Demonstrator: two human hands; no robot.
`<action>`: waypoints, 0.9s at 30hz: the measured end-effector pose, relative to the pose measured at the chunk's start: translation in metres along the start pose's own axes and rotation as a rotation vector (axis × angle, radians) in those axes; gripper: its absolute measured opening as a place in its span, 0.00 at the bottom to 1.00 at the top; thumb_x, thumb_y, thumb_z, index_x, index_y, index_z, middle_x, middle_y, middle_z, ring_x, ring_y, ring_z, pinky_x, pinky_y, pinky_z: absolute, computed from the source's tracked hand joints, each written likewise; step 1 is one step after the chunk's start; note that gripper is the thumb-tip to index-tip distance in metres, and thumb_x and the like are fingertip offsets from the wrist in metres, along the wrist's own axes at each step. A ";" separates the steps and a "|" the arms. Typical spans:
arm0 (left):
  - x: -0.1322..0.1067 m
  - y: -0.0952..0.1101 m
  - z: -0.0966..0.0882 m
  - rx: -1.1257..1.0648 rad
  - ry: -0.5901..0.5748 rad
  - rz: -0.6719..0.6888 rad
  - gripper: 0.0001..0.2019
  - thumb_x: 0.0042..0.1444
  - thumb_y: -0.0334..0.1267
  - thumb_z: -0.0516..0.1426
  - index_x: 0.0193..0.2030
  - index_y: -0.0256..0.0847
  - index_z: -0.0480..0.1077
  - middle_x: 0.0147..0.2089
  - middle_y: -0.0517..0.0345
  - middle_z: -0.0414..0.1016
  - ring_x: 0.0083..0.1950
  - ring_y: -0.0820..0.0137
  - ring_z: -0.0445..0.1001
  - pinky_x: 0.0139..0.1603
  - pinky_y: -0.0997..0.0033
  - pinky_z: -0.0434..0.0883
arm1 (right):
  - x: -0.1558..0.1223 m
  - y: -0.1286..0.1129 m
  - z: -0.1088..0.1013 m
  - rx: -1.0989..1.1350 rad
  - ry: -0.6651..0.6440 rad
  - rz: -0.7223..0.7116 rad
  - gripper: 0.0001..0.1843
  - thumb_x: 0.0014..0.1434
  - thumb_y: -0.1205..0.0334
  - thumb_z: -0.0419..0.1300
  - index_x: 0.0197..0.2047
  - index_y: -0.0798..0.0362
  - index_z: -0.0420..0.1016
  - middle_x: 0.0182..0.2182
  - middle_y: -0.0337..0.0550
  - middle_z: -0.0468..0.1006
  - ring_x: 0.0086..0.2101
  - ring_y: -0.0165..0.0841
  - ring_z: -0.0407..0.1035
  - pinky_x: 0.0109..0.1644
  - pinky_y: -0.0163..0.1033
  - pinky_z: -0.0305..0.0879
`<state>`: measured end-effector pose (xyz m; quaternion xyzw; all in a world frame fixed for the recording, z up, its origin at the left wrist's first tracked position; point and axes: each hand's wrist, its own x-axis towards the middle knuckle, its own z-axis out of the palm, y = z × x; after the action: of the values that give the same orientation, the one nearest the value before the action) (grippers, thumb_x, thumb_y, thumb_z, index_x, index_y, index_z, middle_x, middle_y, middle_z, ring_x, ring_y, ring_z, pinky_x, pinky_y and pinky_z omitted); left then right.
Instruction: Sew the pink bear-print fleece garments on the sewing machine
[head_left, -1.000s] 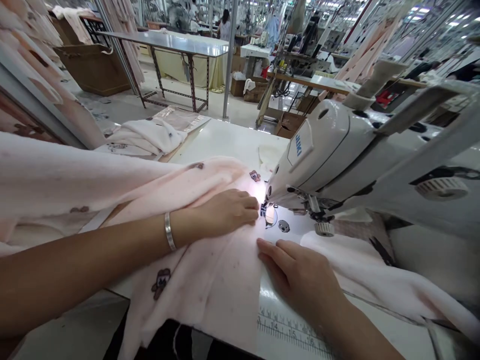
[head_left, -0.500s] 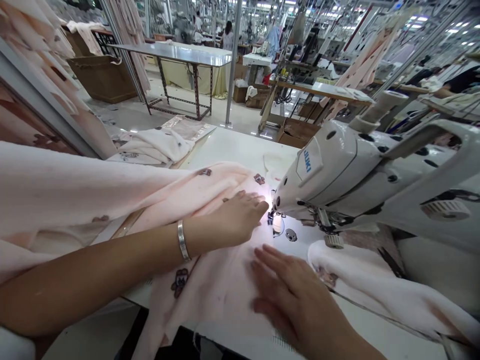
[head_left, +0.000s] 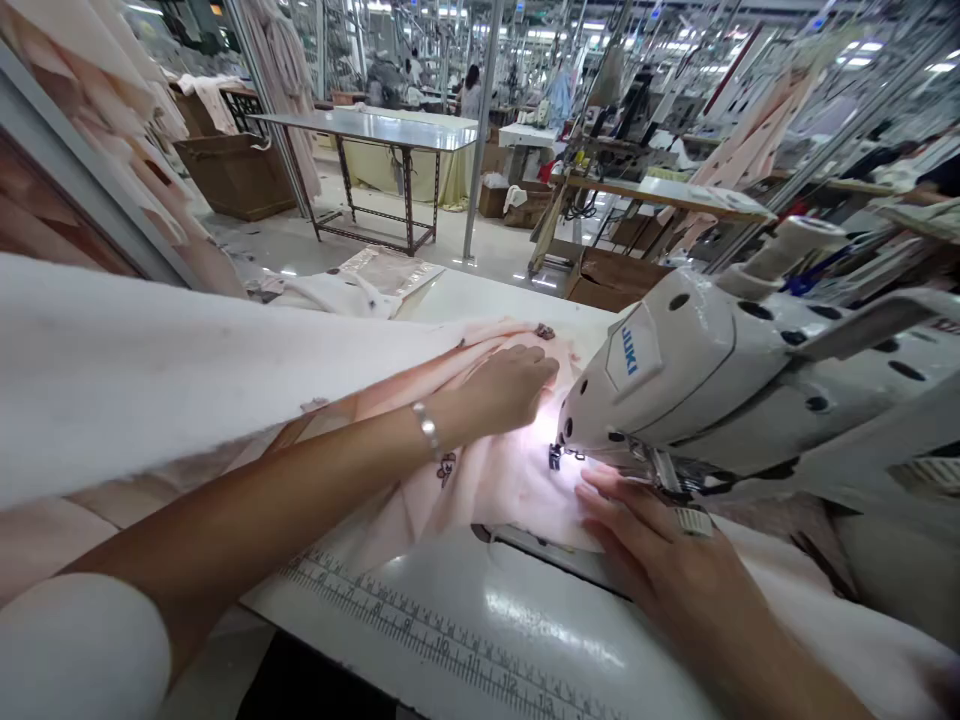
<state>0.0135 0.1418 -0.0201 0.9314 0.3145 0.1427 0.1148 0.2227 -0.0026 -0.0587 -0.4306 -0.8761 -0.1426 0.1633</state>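
Pale pink plush fabric [head_left: 495, 490] with small printed bear figures lies across the sewing table and under the presser foot [head_left: 555, 456] of a white JUKI sewing machine [head_left: 675, 350]. My left hand [head_left: 517, 388], with a silver bracelet on its wrist, is closed on a bunched fold of the fabric, left of the machine head and beyond the needle. Its fingertips are hidden in the fold. With fingers stretched out, my right hand [head_left: 645, 525] rests on the fabric just right of the presser foot. The machine's lamp lights the cloth there.
A printed ruler scale [head_left: 420, 625] runs along the table's front edge. A broad white fabric length [head_left: 165, 370] hangs across the left. Beyond stand a metal-topped table [head_left: 367, 128], a metal post [head_left: 484, 130] and cardboard boxes [head_left: 236, 175]. People work far back.
My left hand has moved away from me and curled up. My right hand has slid forward and right, beside the presser foot. The fabric has shifted forward, baring the ruler scale.
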 end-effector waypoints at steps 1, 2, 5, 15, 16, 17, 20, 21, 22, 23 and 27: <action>-0.016 0.008 -0.004 -0.012 -0.026 -0.003 0.12 0.63 0.39 0.47 0.41 0.34 0.68 0.42 0.49 0.70 0.44 0.65 0.67 0.46 0.64 0.65 | 0.001 -0.004 -0.001 0.064 0.002 -0.034 0.15 0.61 0.68 0.54 0.52 0.53 0.69 0.48 0.49 0.76 0.47 0.40 0.70 0.49 0.47 0.65; -0.033 0.015 -0.008 -0.026 -0.062 0.015 0.13 0.61 0.44 0.50 0.40 0.36 0.68 0.40 0.51 0.70 0.42 0.65 0.67 0.43 0.64 0.66 | 0.003 -0.008 -0.002 0.119 0.001 -0.055 0.15 0.60 0.69 0.54 0.51 0.54 0.69 0.47 0.49 0.76 0.48 0.39 0.69 0.49 0.46 0.66; -0.077 0.031 -0.014 0.008 -0.134 0.136 0.14 0.54 0.48 0.57 0.38 0.37 0.68 0.40 0.52 0.69 0.42 0.64 0.66 0.44 0.62 0.65 | 0.011 -0.019 -0.002 0.238 -0.018 -0.063 0.15 0.60 0.72 0.53 0.50 0.55 0.69 0.44 0.48 0.76 0.47 0.36 0.68 0.46 0.42 0.66; -0.085 0.032 0.017 0.009 0.088 0.267 0.09 0.58 0.33 0.48 0.32 0.36 0.67 0.33 0.54 0.68 0.35 0.69 0.63 0.39 0.69 0.65 | 0.033 -0.041 0.005 0.247 0.052 0.074 0.07 0.60 0.68 0.55 0.42 0.56 0.71 0.32 0.42 0.75 0.34 0.33 0.67 0.41 0.40 0.61; -0.086 0.032 0.019 0.025 0.084 0.276 0.08 0.57 0.32 0.48 0.32 0.36 0.67 0.32 0.55 0.67 0.35 0.69 0.63 0.38 0.68 0.65 | 0.033 -0.041 0.006 0.251 0.056 0.056 0.05 0.60 0.68 0.55 0.39 0.56 0.71 0.31 0.42 0.75 0.33 0.32 0.67 0.40 0.40 0.60; -0.088 0.032 0.021 0.045 0.078 0.288 0.07 0.57 0.32 0.49 0.32 0.36 0.66 0.32 0.55 0.67 0.34 0.69 0.63 0.38 0.68 0.65 | 0.033 -0.041 0.007 0.252 0.056 0.039 0.05 0.60 0.69 0.55 0.38 0.55 0.71 0.30 0.41 0.74 0.32 0.32 0.66 0.39 0.40 0.59; -0.093 0.033 0.021 0.089 0.028 0.323 0.06 0.55 0.30 0.50 0.30 0.37 0.65 0.32 0.55 0.67 0.34 0.69 0.63 0.38 0.67 0.64 | 0.032 -0.040 0.007 0.258 0.028 -0.025 0.06 0.59 0.70 0.55 0.38 0.55 0.72 0.29 0.41 0.73 0.30 0.32 0.64 0.36 0.40 0.58; -0.094 0.034 0.020 0.085 0.012 0.322 0.06 0.56 0.32 0.50 0.30 0.37 0.65 0.33 0.55 0.67 0.35 0.69 0.63 0.39 0.66 0.65 | 0.031 -0.040 0.006 0.261 0.011 -0.042 0.07 0.59 0.70 0.55 0.39 0.55 0.73 0.29 0.42 0.73 0.30 0.32 0.64 0.36 0.40 0.58; -0.094 0.036 0.019 0.073 0.003 0.308 0.08 0.58 0.34 0.50 0.30 0.37 0.66 0.33 0.54 0.68 0.36 0.68 0.64 0.41 0.65 0.65 | 0.031 -0.041 0.005 0.267 -0.006 -0.052 0.07 0.59 0.70 0.55 0.39 0.55 0.73 0.29 0.42 0.73 0.31 0.32 0.63 0.36 0.41 0.58; -0.094 0.038 0.019 0.061 0.002 0.277 0.10 0.59 0.37 0.50 0.31 0.37 0.66 0.35 0.53 0.68 0.38 0.66 0.65 0.43 0.63 0.65 | 0.030 -0.042 0.003 0.277 -0.021 -0.054 0.07 0.59 0.70 0.55 0.39 0.56 0.73 0.29 0.43 0.72 0.31 0.33 0.63 0.35 0.41 0.59; -0.093 0.045 0.021 0.082 0.023 0.112 0.09 0.61 0.37 0.48 0.38 0.35 0.67 0.45 0.46 0.69 0.49 0.60 0.66 0.54 0.53 0.62 | 0.024 -0.039 -0.003 0.356 -0.075 -0.011 0.09 0.60 0.68 0.54 0.43 0.54 0.73 0.32 0.45 0.73 0.33 0.34 0.66 0.37 0.42 0.63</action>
<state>-0.0255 0.0467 -0.0438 0.9497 0.2690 0.1466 0.0647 0.1779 -0.0099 -0.0508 -0.3951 -0.8954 0.0302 0.2032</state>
